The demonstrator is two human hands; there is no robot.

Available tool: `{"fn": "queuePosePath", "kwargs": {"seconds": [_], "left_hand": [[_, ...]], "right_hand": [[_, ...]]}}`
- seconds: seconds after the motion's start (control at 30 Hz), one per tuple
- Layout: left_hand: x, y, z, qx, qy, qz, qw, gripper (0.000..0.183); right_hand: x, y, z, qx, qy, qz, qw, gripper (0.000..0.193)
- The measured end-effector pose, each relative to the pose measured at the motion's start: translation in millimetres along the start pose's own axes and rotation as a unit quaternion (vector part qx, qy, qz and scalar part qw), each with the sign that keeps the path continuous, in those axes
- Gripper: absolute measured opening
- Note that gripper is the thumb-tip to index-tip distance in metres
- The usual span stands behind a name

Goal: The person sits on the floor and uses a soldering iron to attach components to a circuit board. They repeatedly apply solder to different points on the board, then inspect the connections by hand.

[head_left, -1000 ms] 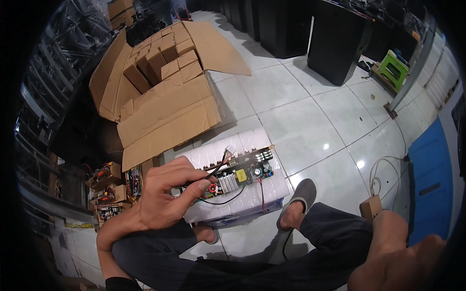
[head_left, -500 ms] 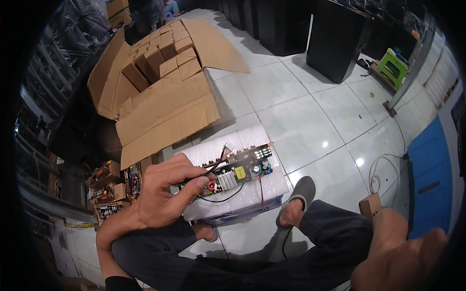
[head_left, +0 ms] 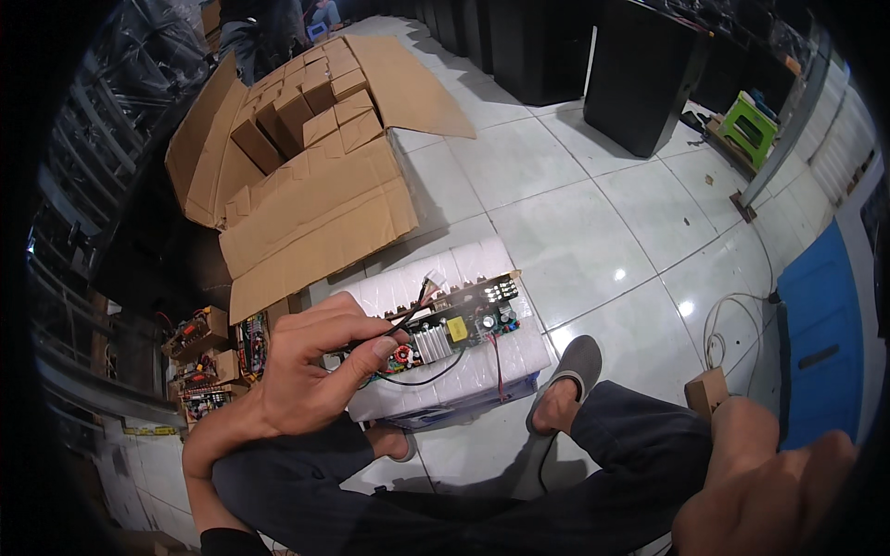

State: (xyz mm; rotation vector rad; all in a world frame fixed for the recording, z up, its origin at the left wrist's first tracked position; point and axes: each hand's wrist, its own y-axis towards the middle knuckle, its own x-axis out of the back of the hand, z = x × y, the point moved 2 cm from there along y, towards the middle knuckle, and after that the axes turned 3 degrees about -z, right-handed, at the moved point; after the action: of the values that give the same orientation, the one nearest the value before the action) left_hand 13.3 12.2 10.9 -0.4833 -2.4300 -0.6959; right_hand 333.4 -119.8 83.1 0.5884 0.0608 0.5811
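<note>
Cable point(head_left: 413, 317) — pinched by left hand point(head_left: 320, 366), partly covered | right hand point(head_left: 765, 500) — cropped, grip unclear

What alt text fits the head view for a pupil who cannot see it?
The left hand pinches a cable above a circuit board on white foam; the right hand is lower right, its grip unclear. Beyond, an open carton of boxes sits on the floor.
</note>
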Motion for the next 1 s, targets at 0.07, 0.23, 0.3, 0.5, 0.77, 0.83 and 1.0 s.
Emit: {"fn": "queuePosePath", "kwargs": {"seconds": [0.07, 0.23, 0.3, 0.5, 0.77, 0.83, 1.0], "left_hand": [[0.2, 0.6, -1.4, -0.001, -0.002, 0.002, 1.0, 0.012], [-0.1, -0.9, -2.2, 0.016, -0.009, -0.004, 1.0, 0.012], [-1.8, 0.8, -1.6, 0.016, -0.011, -0.003, 1.0, 0.012], [-0.6, 2.0, -4.3, 0.016, -0.007, 0.01, 1.0, 0.012], [-1.8, -1.1, -2.4, 0.026, -0.005, 0.005, 1.0, 0.012], [-3.2, 2.7, -5.6, 0.024, -0.009, 0.011, 1.0, 0.013], [-2.6, -0.1, -4.9, 0.026, -0.01, 0.009, 1.0, 0.013]], "right_hand": [[0.5, -1.3, 2.3, 0.0, -0.003, 0.001, 1.0, 0.025], [0.2, -1.3, 3.8, 0.0, 0.001, 0.004, 1.0, 0.025], [0.8, -0.9, 2.2, -0.001, 0.0, 0.002, 1.0, 0.026], [2.3, -0.6, 5.3, 0.0, 0.001, 0.004, 1.0, 0.026], [3.4, -0.1, 2.7, 0.001, 0.013, 0.013, 1.0, 0.027], [-0.1, -0.7, 7.8, 0.0, 0.004, 0.009, 1.0, 0.027], [0.8, -0.3, 8.0, 0.001, 0.01, 0.012, 1.0, 0.028]]}}
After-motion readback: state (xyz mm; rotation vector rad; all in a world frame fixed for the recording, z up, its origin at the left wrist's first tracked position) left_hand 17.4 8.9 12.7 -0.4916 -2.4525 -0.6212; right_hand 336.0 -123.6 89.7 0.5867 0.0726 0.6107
